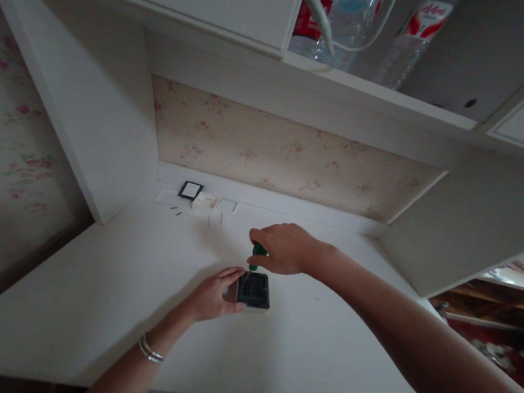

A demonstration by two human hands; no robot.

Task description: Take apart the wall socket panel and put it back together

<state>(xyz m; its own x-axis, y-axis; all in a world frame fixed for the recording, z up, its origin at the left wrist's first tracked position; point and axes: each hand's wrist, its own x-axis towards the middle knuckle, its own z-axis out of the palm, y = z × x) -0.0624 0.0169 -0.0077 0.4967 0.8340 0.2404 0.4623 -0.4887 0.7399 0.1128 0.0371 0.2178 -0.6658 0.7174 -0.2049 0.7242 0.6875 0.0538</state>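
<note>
A flat, black, square plate (255, 293) sits on the white desk (318, 354), between its front and back edges. The left hand (217, 297) holds its left side. The right hand (281, 248) holds a green screwdriver (256, 259), long and leaning, tip down near the plate's back-left corner.

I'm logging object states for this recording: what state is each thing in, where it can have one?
Black square unit: lying flat
Left hand: gripping the unit's left side
Green-handled screwdriver: held tilted, tip down at the unit
Right hand: closed around the screwdriver's handle
Black-framed socket: near the back ledge, white face showing
Small dark pieces: loose on the desk
Right-hand bottle: on the shelf, top out of frame
</note>
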